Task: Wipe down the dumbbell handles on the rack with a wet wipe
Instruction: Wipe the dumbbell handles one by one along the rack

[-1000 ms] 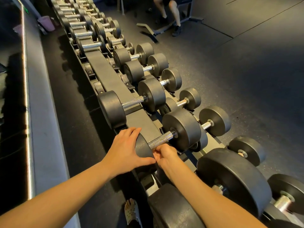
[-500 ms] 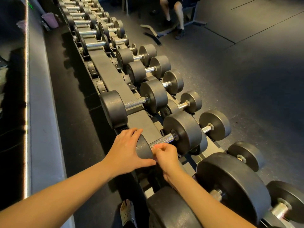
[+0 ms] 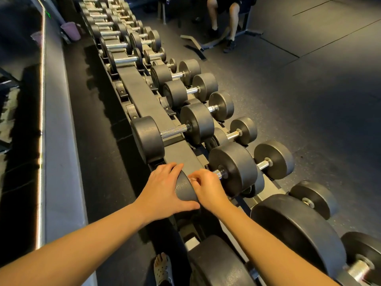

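Fingers of the right hand (image 3: 207,189) curled round the dumbbell handle (image 3: 218,173), centre frame, a sliver of white wipe (image 3: 192,179) showing at them. Left hand (image 3: 162,188) clasps the near weight head (image 3: 183,189) — fingers over, thumb under. Rack (image 3: 144,100) runs to the upper left.

Rack (image 3: 142,96): dumbbells (image 3: 173,132) on it in two rows, near to far. Ledge (image 3: 59,141) left; floor (image 3: 309,120) right; person's legs (image 3: 233,17) behind.
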Demonstrator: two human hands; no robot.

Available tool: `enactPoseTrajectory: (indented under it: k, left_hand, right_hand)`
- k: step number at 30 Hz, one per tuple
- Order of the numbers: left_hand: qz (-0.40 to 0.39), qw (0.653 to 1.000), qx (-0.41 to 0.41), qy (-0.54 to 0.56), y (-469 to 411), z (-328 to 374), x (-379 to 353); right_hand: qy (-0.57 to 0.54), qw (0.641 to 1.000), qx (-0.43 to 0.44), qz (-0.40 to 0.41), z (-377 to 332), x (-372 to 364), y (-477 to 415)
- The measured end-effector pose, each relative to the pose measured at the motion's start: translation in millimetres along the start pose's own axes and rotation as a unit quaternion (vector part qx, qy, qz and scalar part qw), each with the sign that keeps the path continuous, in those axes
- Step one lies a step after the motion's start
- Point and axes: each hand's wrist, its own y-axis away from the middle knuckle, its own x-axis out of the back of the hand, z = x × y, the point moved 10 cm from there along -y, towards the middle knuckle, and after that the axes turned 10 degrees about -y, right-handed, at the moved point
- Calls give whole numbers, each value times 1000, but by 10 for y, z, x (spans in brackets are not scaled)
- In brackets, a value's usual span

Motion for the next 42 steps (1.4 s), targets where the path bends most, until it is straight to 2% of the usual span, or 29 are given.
enactPoseTrajectory:
  k: [2,5,7,10,12,13,15,16,19,22,25,26,28,29,30,32,34,36,39,41,42]
  left_hand:
    - [1,1000,-1,-2,2,2,-1]
    - [-8,1000,-3,3,5,-17,-14]
    - [-13,1000,-6,8,12,-10,-9]
    - [-16,1000,-7,12,18,5,11]
    - [-9,1000,-5,11,16,-5,17]
    - [-10,1000,-3,11,12,-11,9]
    - [-13,1000,-1,14,10,-19,-12]
    - [-13,1000,1,17,11,-24,-22]
    - [-10,1000,10,14,-7,-35,-21]
    - [-14,1000,13,10,3,-4,7]
    - [-18,1000,6,-1,1,24,36]
    - [-25,1000,1,-7,1,24,33]
    - [-54,998,-15,-20,-7,30,23]
    - [-70,997,-19,-26,-24,29,29]
    - [-80,996,-20,-32,-54,26,55]
    - [-89,995,-14,-33,-192,26,107]
    - [-101,995,-15,-19,-386,56,121]
    - [-140,990,-30,1,-575,123,40]
    - [-226,972,-61,0,-833,233,-200]
    - [-279,958,-66,3,-956,254,-371]
    - [-296,953,-65,15,-1001,255,-440]
  right_hand:
    - [22,996,40,-72,-129,-81,7]
    - [207,962,101,-143,-258,-129,-102]
    - [340,923,70,-164,-194,-43,-308]
    - [515,830,57,-206,-141,-6,-522]
    - [577,785,58,-217,-140,-72,-554]
    - [588,778,52,-216,-135,-88,-555]
    - [575,790,26,-212,-116,-53,-523]
    - [552,808,15,-205,-88,-16,-498]
    - [434,891,-5,-137,-26,179,-342]
    - [221,975,-23,-22,-16,316,-44]
    - [51,997,-53,-25,56,101,185]
    - [10,996,-80,-32,124,16,252]
    - [-88,982,-169,16,350,33,360]
    - [-164,956,-235,66,533,94,408]
    - [-259,909,-304,121,665,163,492]
    - [-410,779,-420,220,916,152,638]
    - [-481,694,-460,274,1036,49,641]
    - [-547,637,-453,300,1048,-45,533]
    - [-593,594,-445,312,988,-61,353]
    - [-624,543,-450,336,928,-88,271]
    - [-613,538,-457,356,896,-68,276]
